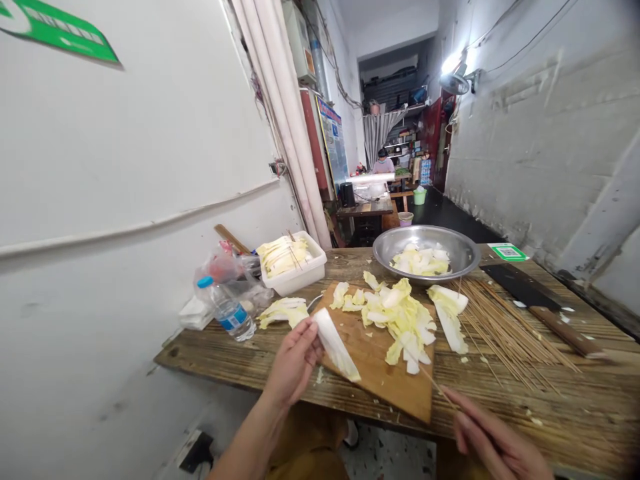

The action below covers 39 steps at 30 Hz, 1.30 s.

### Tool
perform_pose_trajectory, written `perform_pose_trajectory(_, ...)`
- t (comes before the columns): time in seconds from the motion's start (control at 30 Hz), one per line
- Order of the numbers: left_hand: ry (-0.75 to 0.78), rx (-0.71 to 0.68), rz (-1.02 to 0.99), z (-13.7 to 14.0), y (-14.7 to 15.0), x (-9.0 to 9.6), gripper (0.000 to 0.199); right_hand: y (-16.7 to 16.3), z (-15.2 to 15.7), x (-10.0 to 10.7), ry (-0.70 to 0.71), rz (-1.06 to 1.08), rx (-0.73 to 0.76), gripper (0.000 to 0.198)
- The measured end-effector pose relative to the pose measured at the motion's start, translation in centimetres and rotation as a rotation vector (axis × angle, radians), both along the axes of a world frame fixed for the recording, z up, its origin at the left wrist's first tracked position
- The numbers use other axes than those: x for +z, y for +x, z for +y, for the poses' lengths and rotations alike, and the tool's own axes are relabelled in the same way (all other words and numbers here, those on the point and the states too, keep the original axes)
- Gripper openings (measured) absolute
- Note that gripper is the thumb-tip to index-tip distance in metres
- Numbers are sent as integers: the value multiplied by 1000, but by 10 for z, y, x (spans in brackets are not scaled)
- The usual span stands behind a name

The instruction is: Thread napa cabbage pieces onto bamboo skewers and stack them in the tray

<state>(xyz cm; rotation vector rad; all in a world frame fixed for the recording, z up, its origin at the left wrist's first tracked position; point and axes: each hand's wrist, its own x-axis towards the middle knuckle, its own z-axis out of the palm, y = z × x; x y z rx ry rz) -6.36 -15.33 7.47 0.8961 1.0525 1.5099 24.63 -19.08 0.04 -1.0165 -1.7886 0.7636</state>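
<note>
Pinched at its upper end, a long white and yellow piece of cabbage leaf (336,347) hangs from my left hand (295,357) over the left part of the cutting board (395,393). My right hand (493,433), at the front edge of the table, grips a thin wooden skewer (440,388) that points up and left toward the board. A heap of cut cabbage leaves (400,313) lies on the board. To its right, a larger cabbage piece (450,320) rests beside many loose bamboo skewers (505,333).
A steel bowl (380,257) with cabbage stands behind the board. At the back left are a white tub (300,277) of skewered leaves and a water bottle (227,310). A cleaver (525,287) lies on the right. A person (383,163) sits far back in the room.
</note>
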Motion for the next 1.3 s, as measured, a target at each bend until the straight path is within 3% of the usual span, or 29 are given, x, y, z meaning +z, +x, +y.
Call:
perform_pose_trajectory(0.13, -211, -167, -304, -10, 38, -22, 22, -27, -5, 17, 199, -83, 14, 33)
perform_pose_trajectory(0.27, -312, -216, -358, -13, 51, -38, 21, -35, -6, 11, 224, -175, -30, 26)
perform_pose_trajectory(0.5, -319, -326, -390, -20, 51, -35, 24, -33, -7, 8, 183, -285, 73, 38)
perform_pose_trajectory(0.6, -309, -363, -376, -22, 50, -34, 25, -36, -8, 10, 190, -275, 56, 33)
perform_pose_trajectory(0.77, -344, -311, -382, -20, 47, -37, 19, -33, -8, 10, 254, -313, -36, 36)
perform_pose_trajectory(1.03, -377, -284, -441, -16, 43, -38, 15, -11, -11, 14, 260, -501, 11, 51)
perform_pose_trajectory(1.3, -366, -320, -399, -16, 43, -41, 18, -10, -18, 14, 240, -462, -27, 48)
